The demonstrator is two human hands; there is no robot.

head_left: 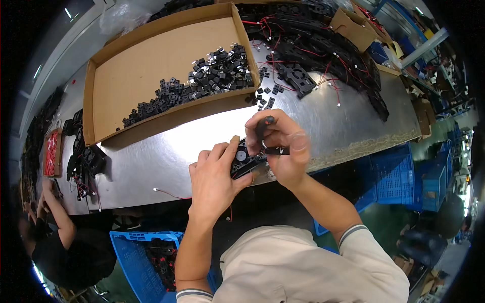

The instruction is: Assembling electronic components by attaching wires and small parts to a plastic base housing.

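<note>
My left hand (214,174) grips a black plastic speaker unit (242,155) near the front edge of the table. A round grey disc shows on the unit's face. Curled over its right end, my right hand (283,146) is closed around a black-handled tool (278,150) that looks like pliers. One handle end sticks up past the fingers; the tool's jaws are hidden by my hand. A thin red wire (172,195) with a white plug trails out to the left of my left hand.
Beyond my hands, a shallow cardboard box (151,55) holds many small black blocks (212,76). More loose blocks (265,98) lie beside it. Black wired units (298,78) are heaped at the back right. Blue crates (394,174) stand below the table; a co-worker (65,242) is at the left.
</note>
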